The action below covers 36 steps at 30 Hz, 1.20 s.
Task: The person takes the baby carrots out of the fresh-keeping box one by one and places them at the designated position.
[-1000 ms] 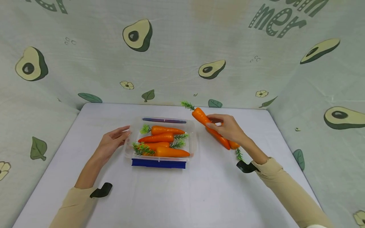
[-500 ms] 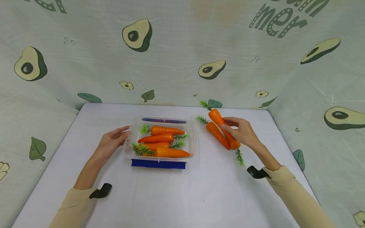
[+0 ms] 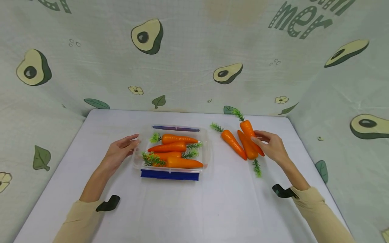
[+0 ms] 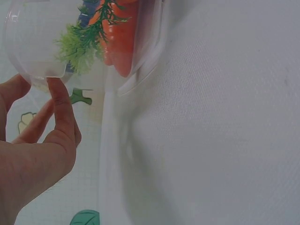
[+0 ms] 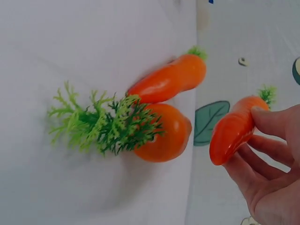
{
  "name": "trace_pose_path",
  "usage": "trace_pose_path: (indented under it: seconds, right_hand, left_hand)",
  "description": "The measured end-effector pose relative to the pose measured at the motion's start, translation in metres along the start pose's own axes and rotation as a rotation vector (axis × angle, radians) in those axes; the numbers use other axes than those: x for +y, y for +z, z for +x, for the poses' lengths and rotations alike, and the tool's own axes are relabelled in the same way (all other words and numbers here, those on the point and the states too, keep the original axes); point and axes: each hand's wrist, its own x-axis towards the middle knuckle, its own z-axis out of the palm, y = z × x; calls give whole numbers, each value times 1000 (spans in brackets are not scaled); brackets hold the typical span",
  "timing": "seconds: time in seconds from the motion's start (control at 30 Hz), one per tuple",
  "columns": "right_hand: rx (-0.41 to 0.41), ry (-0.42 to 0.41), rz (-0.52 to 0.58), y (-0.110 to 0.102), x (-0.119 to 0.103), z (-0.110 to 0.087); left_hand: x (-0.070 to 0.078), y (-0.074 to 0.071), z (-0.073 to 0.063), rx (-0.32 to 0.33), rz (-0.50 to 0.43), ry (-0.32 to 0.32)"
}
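My right hand (image 3: 272, 146) pinches a glossy orange carrot (image 5: 234, 126) with a green top, thumb on one side and fingers on the other. In the right wrist view this carrot is raised off the table. Just left of it in the head view, one carrot (image 3: 247, 145) points its top toward me and another carrot (image 3: 233, 144) lies with its top away. My left hand (image 3: 120, 151) holds the left end of a clear plastic container (image 4: 40, 47), thumb and fingertips at its rim. Several carrots (image 3: 176, 147) lie crosswise inside, their tops pointing both ways.
The container has blue locking flaps along its sides, the near flap (image 3: 169, 174) hanging down. Everything stands on a white table (image 3: 194, 209). A cloth backdrop (image 3: 188, 50) printed with avocados and leaves rises behind and at both sides.
My right hand has moved right and slightly toward me with its carrot, from over the two loose carrots to the right of them. The left hand and container have stayed put.
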Motion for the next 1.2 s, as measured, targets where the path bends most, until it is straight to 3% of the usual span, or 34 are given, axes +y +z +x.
trace_pose_path:
  seconds: [0.6, 0.9, 1.2]
  right_hand:
    - [20, 164, 9, 3, 54, -17]
    - [-11, 159, -9, 3, 59, -18]
    - [-64, 211, -21, 3, 59, -17]
  left_hand:
    - [1, 1, 1, 7, -2, -19]
    - [2, 1, 1, 14, 2, -15]
    - [2, 1, 1, 15, -6, -7]
